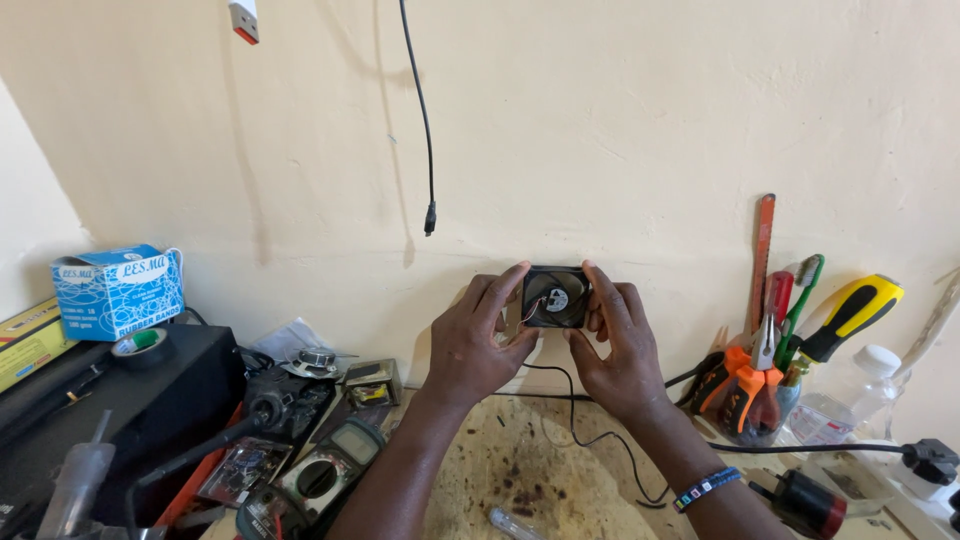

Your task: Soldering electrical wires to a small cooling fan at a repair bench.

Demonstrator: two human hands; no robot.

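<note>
Both hands, left hand (472, 340) and right hand (622, 345), pinch the small black cooling fan (556, 297) by its frame edges above the surface's (520, 470) back edge; best keep fingertips off the blades and thin wires.

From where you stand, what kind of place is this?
Probably a small electronics repair bench: a multimeter lies on the table, pliers and screwdrivers stand in a holder, and both hands hold a small cooling fan.

Left hand (470, 345): grips the left edge of the small black fan (556, 297), fingers (505, 285) curled over its top corner.
Right hand (618, 345): grips the fan's right edge.
Fan: held upright in front of the wall (620, 120), above the table (520, 470); thin wires at its left side.
Left of hands: multimeter (325, 475), blue box (118, 290).
Right of hands: tool jar (765, 400) with pliers and screwdrivers.
</note>
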